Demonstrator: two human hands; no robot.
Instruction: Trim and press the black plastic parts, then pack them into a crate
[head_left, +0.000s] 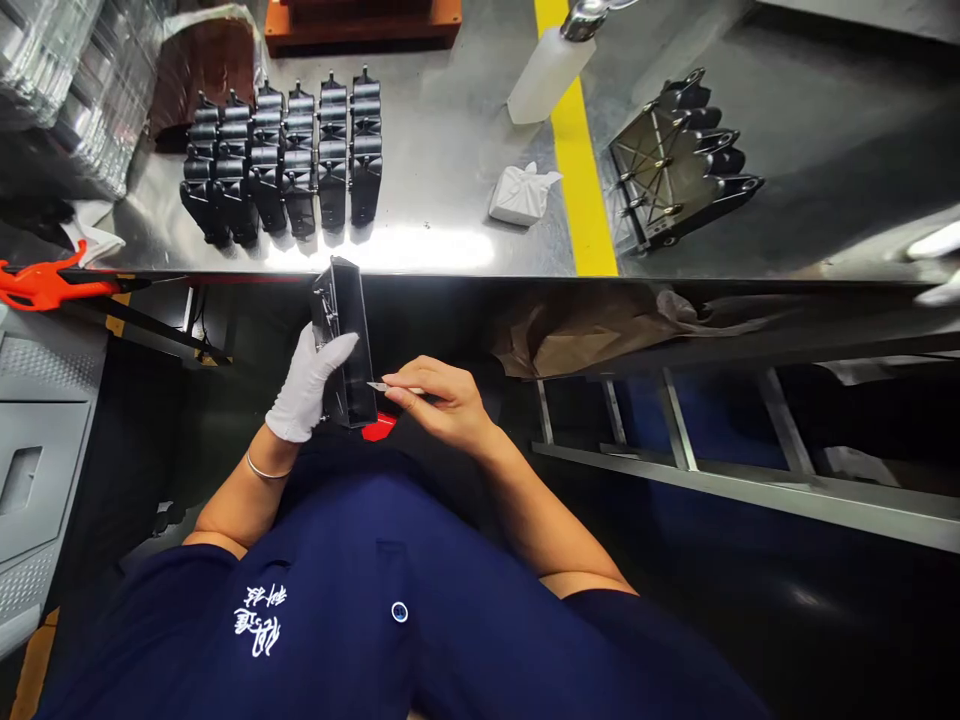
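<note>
My left hand [304,385], in a white glove, is wrapped round a black plastic housing [356,355] held off the table's front edge, its open hollow side facing right. The bare right hand [442,400] pinches a slim knife [381,386] with a small pointed metal blade. The blade tip is at the right rim of the housing; whether it touches cannot be made out. On the metal table [435,190], several similar black parts [300,160] stand side by side in a row beyond my left hand.
A white bottle [551,75] and a crumpled white wad [523,194] stand near a yellow stripe [581,180]. Further right lie more black parts [675,160]. Orange pliers-like handles [45,285] are at far left. A metal rack [675,425] runs below the table's right side.
</note>
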